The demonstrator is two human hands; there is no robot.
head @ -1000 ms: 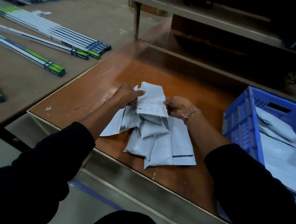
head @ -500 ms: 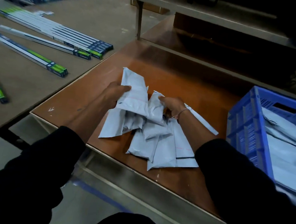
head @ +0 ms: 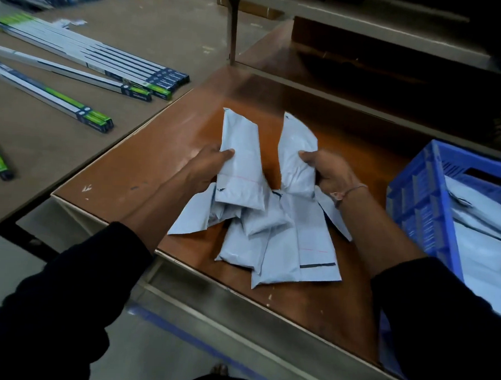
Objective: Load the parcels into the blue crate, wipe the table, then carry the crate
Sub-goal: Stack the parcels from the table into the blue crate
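- Brown table (head: 146, 167) is seen from the head view, a pile of grey parcels (head: 272, 240) lying at its centre.
- One upright parcel (head: 240, 160) is gripped by the left hand (head: 207, 167), another parcel (head: 299, 157) by the right hand (head: 328, 173).
- At 3 o'clock, more parcels are held in the blue crate (head: 419, 204).

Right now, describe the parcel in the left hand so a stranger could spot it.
On the brown table, left of the blue crate, grey parcels lie heaped. The left hand holds one parcel upright above them; unlike the right hand's, a thin red line crosses it.
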